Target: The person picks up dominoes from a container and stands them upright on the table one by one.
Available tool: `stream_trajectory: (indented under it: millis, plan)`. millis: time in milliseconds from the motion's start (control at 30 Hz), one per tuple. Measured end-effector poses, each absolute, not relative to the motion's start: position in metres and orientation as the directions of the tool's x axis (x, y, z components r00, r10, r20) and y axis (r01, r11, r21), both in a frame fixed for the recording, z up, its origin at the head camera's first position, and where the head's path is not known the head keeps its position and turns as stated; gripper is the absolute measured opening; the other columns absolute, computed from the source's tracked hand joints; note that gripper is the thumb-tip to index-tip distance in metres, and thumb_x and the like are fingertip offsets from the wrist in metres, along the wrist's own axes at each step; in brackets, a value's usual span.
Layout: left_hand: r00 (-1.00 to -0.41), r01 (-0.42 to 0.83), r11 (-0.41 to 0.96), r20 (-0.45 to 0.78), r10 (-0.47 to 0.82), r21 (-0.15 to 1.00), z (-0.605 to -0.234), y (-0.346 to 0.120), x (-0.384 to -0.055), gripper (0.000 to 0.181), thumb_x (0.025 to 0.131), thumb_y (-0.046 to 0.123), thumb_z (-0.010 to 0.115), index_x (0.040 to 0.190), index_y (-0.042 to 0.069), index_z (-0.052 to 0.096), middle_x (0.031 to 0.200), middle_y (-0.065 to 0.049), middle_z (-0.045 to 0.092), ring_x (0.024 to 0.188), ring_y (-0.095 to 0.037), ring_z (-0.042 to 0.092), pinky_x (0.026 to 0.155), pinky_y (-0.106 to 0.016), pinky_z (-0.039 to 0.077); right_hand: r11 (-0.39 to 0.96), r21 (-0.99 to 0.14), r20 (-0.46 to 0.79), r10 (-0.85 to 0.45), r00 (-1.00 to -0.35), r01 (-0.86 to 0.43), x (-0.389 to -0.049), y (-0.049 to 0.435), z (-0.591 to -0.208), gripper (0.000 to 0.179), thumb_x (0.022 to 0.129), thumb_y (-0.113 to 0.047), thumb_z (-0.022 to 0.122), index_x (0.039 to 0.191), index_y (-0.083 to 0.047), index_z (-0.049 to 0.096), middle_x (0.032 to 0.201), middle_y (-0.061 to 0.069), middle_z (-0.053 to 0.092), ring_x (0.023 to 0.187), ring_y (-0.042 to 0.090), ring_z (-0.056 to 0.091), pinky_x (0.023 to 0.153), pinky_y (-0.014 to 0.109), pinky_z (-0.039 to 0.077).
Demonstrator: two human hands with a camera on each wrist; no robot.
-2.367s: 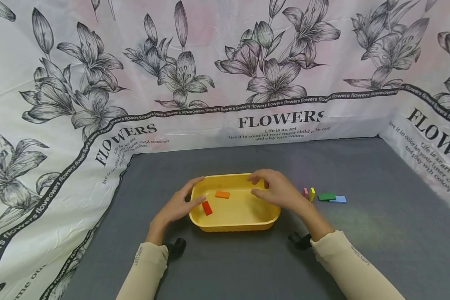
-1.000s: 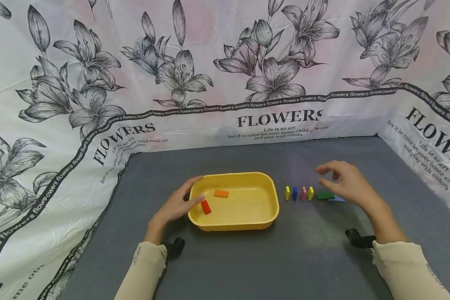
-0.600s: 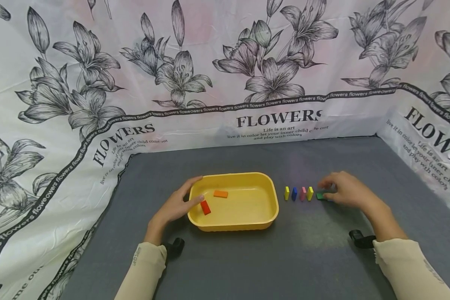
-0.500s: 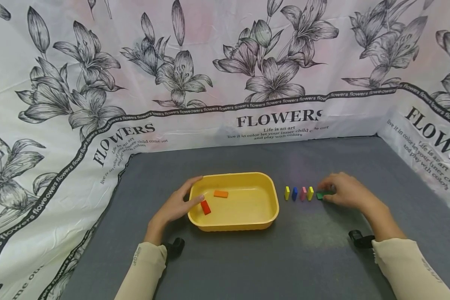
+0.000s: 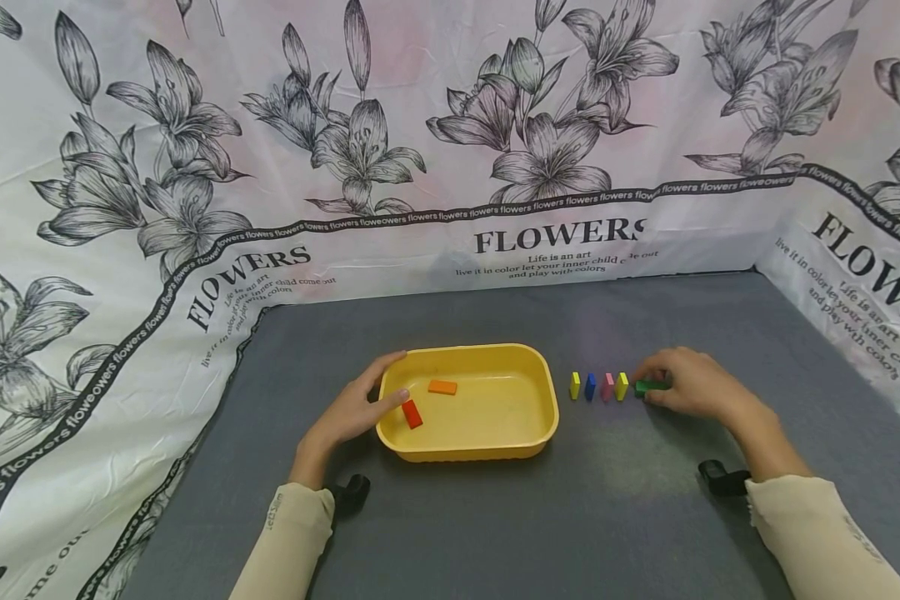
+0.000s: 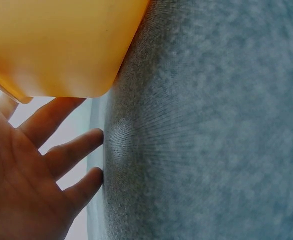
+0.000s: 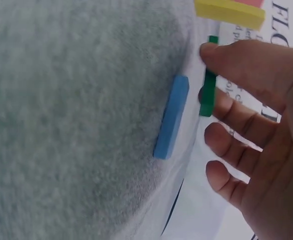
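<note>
In the head view, my left hand [image 5: 356, 406] holds the left end of a yellow plastic tub [image 5: 465, 456]. Its thumb lies over the rim; in the left wrist view the other fingers [image 6: 79, 152] are spread along the outside, some tips at the tabletop. To the right, my right hand [image 5: 686, 383] pinches a green domino block [image 5: 647, 387] between thumb and forefinger. The right wrist view shows this green block edge-on, slightly apart from a light blue block [image 7: 172, 117] on the table. That blue block is hidden behind the hand in the head view.
Left of the right hand, a row of upright blocks: yellow [image 5: 574, 385], dark blue [image 5: 590, 386], pink [image 5: 607, 387] and yellow [image 5: 622, 386]. Inside the tub lie a red block [image 5: 412, 414] and an orange block [image 5: 442, 387]. Flower-printed cloth [image 5: 390, 250] borders the grey table.
My right hand has gone from above the tub to the right, come down and taken hold of the green block, which has tipped up slightly. The left hand stays on the tub.
</note>
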State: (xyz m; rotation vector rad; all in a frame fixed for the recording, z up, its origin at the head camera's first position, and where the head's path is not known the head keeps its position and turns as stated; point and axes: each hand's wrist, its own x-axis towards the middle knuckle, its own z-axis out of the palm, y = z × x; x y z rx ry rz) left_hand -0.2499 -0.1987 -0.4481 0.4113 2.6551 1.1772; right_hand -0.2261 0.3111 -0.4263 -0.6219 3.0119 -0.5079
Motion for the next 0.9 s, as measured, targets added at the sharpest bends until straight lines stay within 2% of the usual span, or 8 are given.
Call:
stream_trajectory:
  millis: [233, 367, 667, 900]
  plan:
    - [-0.94, 0.173, 0.646, -0.072, 0.334, 0.743, -0.448, -0.198, -0.25, 0.065, 0.098, 0.046, 0.064, 0.155, 0.044, 0.033, 0.164, 0.001, 0.036, 0.146, -0.032, 0.043, 0.118, -0.061, 0.036, 0.808, -0.496, 0.112, -0.306, -0.946, -0.32, -0.219, 0.317, -0.425, 0.023, 0.09, -0.015, 0.078, 0.111, -0.012, 0.07, 0.1, 0.004, 0.07, 0.08, 0.01, 0.056, 0.065, 0.028, 0.049]
    - [-0.94, 0.175, 0.649, -0.071, 0.334, 0.741, -0.449, -0.198, -0.251, 0.066, 0.098, 0.046, 0.064, 0.155, 0.043, 0.033, 0.164, 0.001, 0.036, 0.146, -0.033, 0.043, 0.118, -0.062, 0.036, 0.781, -0.533, 0.136, -0.3, -0.944, -0.325, -0.216, 0.319, -0.428, 0.024, 0.09, -0.018, 0.078, 0.111, -0.013, 0.069, 0.103, 0.004, 0.072, 0.083, 0.008, 0.059, 0.069, 0.028, 0.053]
    - [-0.94, 0.164, 0.644, -0.079, 0.331, 0.747, -0.448, -0.198, -0.25, 0.066, 0.097, 0.046, 0.064, 0.155, 0.043, 0.033, 0.164, 0.0, 0.036, 0.146, -0.033, 0.042, 0.118, -0.062, 0.035, 0.743, -0.59, 0.147, -0.288, -0.946, -0.318, -0.212, 0.32, -0.437, 0.021, 0.09, -0.018, 0.078, 0.108, -0.015, 0.068, 0.099, 0.001, 0.072, 0.082, 0.001, 0.06, 0.066, 0.026, 0.052]
    - [-0.94, 0.17, 0.643, -0.074, 0.334, 0.747, -0.448, -0.198, -0.25, 0.066, 0.098, 0.045, 0.064, 0.155, 0.042, 0.033, 0.164, 0.0, 0.036, 0.146, -0.033, 0.043, 0.118, -0.062, 0.035, 0.724, -0.616, 0.124, -0.302, -0.945, -0.312, -0.212, 0.322, -0.44, 0.022, 0.09, -0.019, 0.079, 0.108, -0.014, 0.067, 0.102, 0.003, 0.073, 0.083, 0.001, 0.06, 0.066, 0.026, 0.051]
